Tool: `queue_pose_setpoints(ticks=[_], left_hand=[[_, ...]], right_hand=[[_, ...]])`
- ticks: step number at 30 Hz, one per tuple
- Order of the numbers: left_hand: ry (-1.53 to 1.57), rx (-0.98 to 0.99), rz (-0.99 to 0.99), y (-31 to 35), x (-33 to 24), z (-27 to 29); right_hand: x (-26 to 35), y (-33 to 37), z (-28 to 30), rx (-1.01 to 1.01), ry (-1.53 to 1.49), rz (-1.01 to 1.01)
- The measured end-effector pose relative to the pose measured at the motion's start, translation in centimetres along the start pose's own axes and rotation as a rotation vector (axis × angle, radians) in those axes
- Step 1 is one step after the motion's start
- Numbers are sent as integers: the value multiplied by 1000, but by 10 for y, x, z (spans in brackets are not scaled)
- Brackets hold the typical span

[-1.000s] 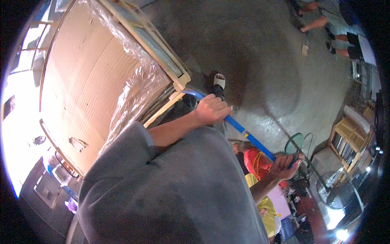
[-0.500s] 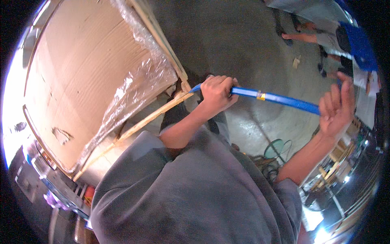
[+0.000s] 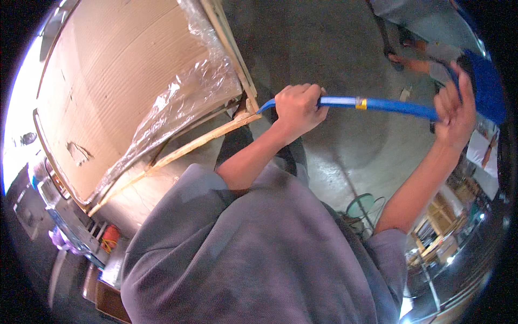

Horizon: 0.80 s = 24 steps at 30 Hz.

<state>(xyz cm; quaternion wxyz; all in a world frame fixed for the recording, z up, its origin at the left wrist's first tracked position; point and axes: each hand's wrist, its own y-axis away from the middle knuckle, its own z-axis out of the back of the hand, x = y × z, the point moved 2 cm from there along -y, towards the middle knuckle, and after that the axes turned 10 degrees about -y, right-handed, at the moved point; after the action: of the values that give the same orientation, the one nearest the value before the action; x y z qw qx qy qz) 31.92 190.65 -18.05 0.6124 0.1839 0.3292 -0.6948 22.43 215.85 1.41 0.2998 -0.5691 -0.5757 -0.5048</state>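
Observation:
A blue pry bar (image 3: pixel 396 106) with a yellow label band spans the space in front of me. My left hand (image 3: pixel 298 109) is closed round it near its flat end. That flat end meets the corner of a wooden frame strip (image 3: pixel 202 142), where it seems to be in contact; how deep it sits is hidden. My right hand (image 3: pixel 454 113) grips the other end, index finger pointing up along a curved dark blue part. The wooden strips edge a big cardboard panel (image 3: pixel 116 92), partly covered by clear plastic film (image 3: pixel 178 100).
At the upper right a person (image 3: pixel 477 81) in blue is on the grey concrete floor (image 3: pixel 324 43). A round greenish disc (image 3: pixel 360 205) lies beyond my right side. Wooden pieces (image 3: pixel 440 221) are stacked at the lower right. An orange object (image 3: pixel 110 237) is at the lower left.
The pry bar's right end has risen in the picture along with my right hand. My left hand has shifted slightly up and right, still gripping. The panel appears farther right at its top.

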Motion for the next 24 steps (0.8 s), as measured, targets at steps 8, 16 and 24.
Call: queue_pose_setpoints(ticks=[8, 16, 24], left_hand=[[-76, 311, -699, 62, 1, -19], [39, 323, -776, 69, 4, -5], [46, -82, -161, 10, -2, 10]], right_hand=[[-150, 254, 162, -759, -483, 150], [-138, 305, 126, -438, -411, 250], [10, 66, 1, -66, 144, 73]])
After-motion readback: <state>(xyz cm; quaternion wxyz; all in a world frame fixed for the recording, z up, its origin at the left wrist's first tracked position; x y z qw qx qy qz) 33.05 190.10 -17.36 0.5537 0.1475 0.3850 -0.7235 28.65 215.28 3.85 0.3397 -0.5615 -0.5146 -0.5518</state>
